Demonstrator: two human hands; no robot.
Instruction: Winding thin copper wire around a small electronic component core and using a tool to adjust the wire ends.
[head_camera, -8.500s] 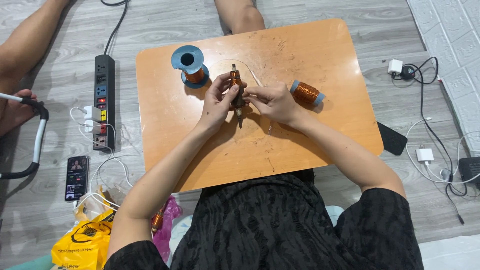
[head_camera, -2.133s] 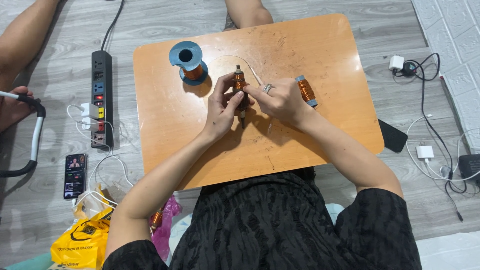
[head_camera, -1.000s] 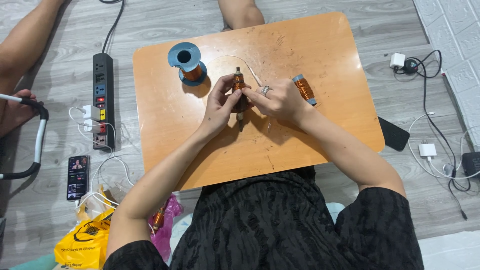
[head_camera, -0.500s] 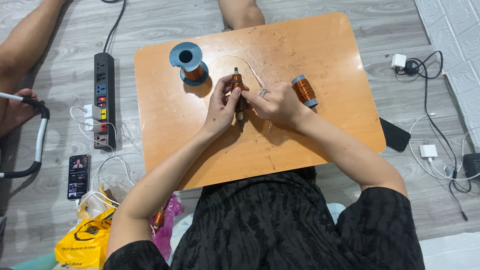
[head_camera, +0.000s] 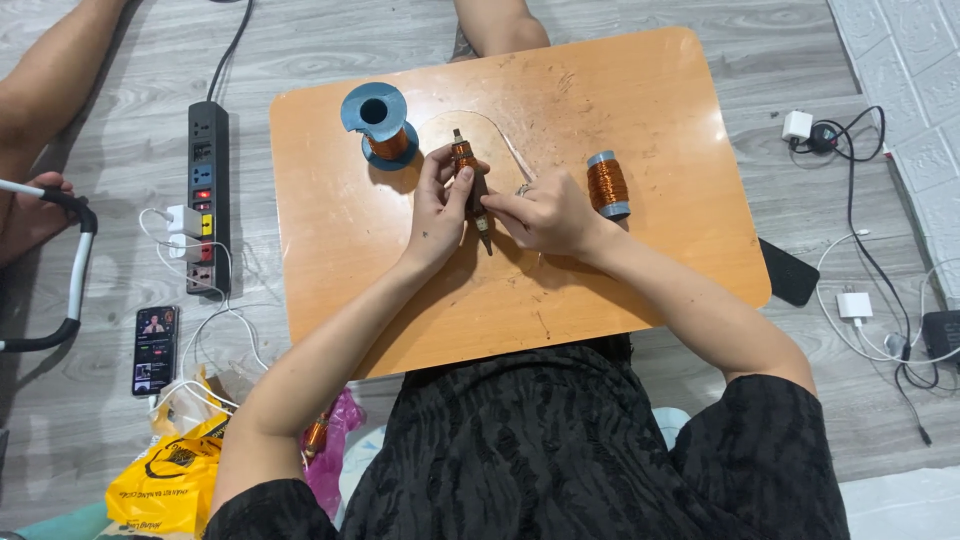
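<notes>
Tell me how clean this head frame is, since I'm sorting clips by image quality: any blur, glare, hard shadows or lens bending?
Head view: even, soft light, no glare on the orange table. Faint short shadows lie under the left hand and right hand. The small coil they hold, the blue spool and the grey-capped spool look sharp. The table edges bow slightly, a mild wide-angle effect.

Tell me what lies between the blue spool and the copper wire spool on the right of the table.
In the head view, both hands, left hand and right hand, holding a small wire-wound coil, lie between blue spool and copper spool.
</notes>
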